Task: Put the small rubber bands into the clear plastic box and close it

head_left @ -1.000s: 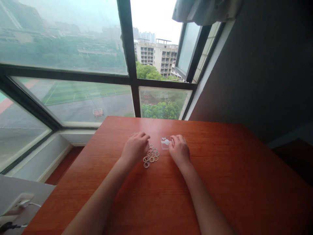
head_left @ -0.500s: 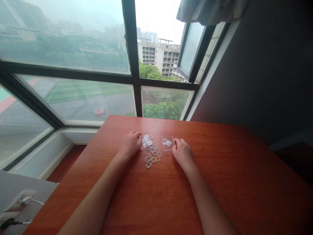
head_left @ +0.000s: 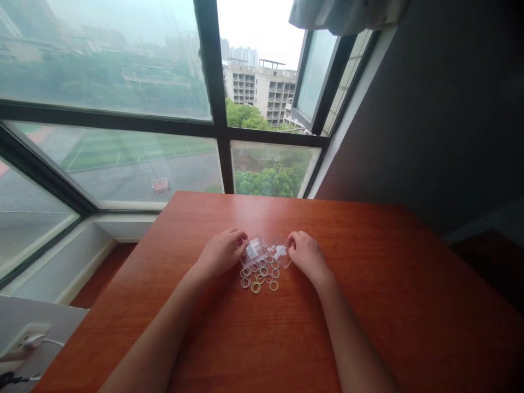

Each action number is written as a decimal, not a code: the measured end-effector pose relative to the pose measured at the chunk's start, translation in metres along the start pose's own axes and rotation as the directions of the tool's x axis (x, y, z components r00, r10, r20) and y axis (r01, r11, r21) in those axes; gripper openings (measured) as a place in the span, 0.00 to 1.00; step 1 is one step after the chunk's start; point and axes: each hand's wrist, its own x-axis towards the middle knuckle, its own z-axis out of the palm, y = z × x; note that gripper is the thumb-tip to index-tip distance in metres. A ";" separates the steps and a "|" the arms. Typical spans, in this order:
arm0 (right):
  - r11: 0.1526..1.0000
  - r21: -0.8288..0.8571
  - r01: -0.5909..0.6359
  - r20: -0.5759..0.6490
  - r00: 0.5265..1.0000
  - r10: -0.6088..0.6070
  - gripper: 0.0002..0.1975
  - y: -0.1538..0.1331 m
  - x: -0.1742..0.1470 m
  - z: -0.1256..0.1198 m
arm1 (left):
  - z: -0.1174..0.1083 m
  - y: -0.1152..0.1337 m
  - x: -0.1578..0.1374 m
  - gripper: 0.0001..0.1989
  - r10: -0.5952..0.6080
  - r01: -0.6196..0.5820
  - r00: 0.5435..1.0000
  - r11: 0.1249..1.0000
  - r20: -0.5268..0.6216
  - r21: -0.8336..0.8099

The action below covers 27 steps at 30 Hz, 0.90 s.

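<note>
Near the middle of the frame, on the reddish-brown wooden table (head_left: 368, 284), the left hand (head_left: 221, 254) has its grip pinched on a small clear plastic box (head_left: 254, 250), fingertips closed on its left edge, the box tilted above the table. Just right of it the right hand (head_left: 308, 255) pinches a clear plastic lid (head_left: 279, 252) with a white mark on it, fingers closed on its right edge. Box and lid sit side by side between the two hands, their near edges touching or almost so; which one cannot be told.

Directly below them in the frame lies a loose cluster of small rubber bands (head_left: 260, 275), pale and yellowish rings spread flat on the table, some overlapping, the upper ones partly under the box. Both bare forearms run from the lower edge of the frame up to the hands.

Behind the table, across the upper left and centre of the frame, a large window (head_left: 123, 109) with dark frames shows a sports field, trees and apartment blocks. A dark wall (head_left: 450, 109) fills the upper right. In the lower left corner a white power socket (head_left: 20, 341) with a cable sits on a pale ledge.
</note>
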 end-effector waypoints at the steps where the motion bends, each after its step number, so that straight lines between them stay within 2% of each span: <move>1: 1.000 0.008 0.004 0.008 1.000 -0.004 0.10 0.000 -0.001 0.000 | -0.001 0.001 0.000 0.12 0.010 -0.010 1.000 1.000 0.016 0.008; 6: 0.999 0.044 0.013 0.030 0.999 -0.014 0.08 0.002 -0.001 0.001 | -0.004 0.002 -0.001 0.10 0.018 -0.021 0.999 0.997 0.044 0.069; 10: 0.999 0.049 0.000 0.018 1.000 0.000 0.09 0.004 0.002 0.005 | -0.003 -0.001 -0.001 0.10 -0.123 0.120 0.992 0.984 0.016 0.133; 14: 0.999 0.041 -0.022 0.010 1.000 0.021 0.12 0.003 0.004 0.005 | 0.002 0.001 0.000 0.18 -0.186 0.188 0.982 0.970 -0.027 0.154; 17: 0.999 0.020 -0.039 0.041 0.998 0.038 0.11 0.001 0.003 0.003 | 0.005 0.005 0.001 0.22 -0.170 0.169 0.985 0.977 -0.008 0.132; 21: 0.999 -0.016 -0.040 0.060 0.997 0.041 0.11 -0.002 0.001 0.000 | 0.010 0.009 0.001 0.22 -0.132 0.129 0.991 0.985 0.019 0.117; 27: 0.998 -0.063 0.000 0.078 0.997 0.005 0.09 -0.006 -0.002 0.001 | 0.020 0.009 0.002 0.22 -0.087 0.089 0.996 0.989 -0.028 0.114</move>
